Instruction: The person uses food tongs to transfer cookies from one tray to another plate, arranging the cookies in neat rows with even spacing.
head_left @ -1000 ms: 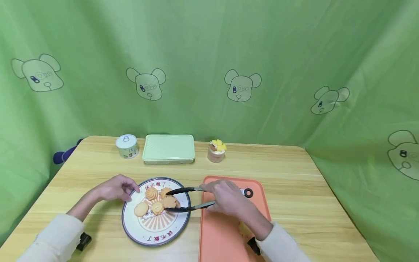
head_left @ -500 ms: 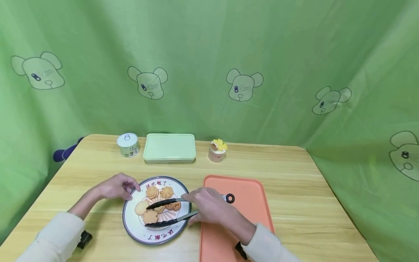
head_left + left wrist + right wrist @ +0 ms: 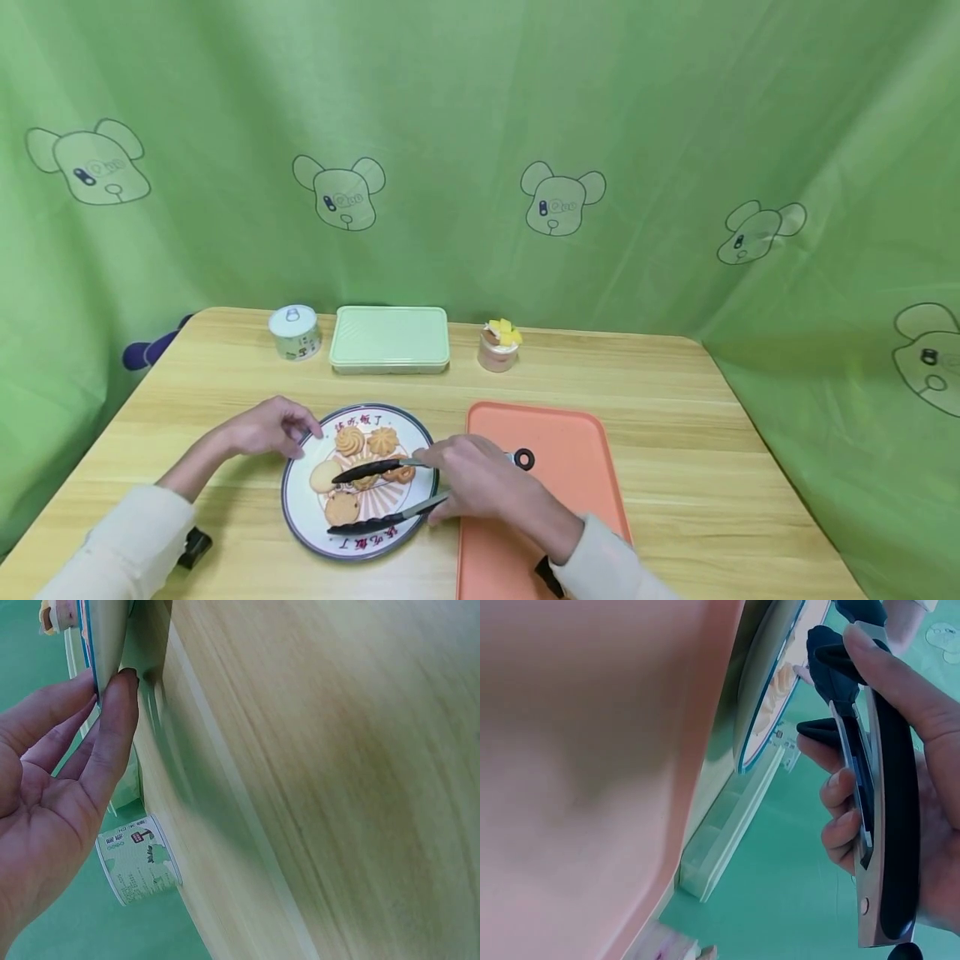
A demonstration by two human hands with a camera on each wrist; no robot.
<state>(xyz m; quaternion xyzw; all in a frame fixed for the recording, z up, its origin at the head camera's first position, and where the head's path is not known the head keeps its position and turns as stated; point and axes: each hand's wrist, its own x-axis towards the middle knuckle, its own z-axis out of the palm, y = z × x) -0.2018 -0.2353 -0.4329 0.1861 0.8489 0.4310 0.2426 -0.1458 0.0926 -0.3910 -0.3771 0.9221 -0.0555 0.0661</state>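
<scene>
Black-tipped tongs [image 3: 378,493], gripped in the right hand [image 3: 468,487], straddle a round cookie [image 3: 343,507] on the plate [image 3: 300,521] just left of that hand. The left hand [image 3: 266,427], fingers relaxed, steadies the rim. Best to squeeze gently, lest the cookie crumble.

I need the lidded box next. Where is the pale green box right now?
In the head view, the pale green box sits at the table's far edge, between the small can and the dessert cup.

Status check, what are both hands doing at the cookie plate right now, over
Right hand grips tongs, arms spread over cookies, none pinched. Left hand touches the plate rim. Nothing in the way.
</scene>
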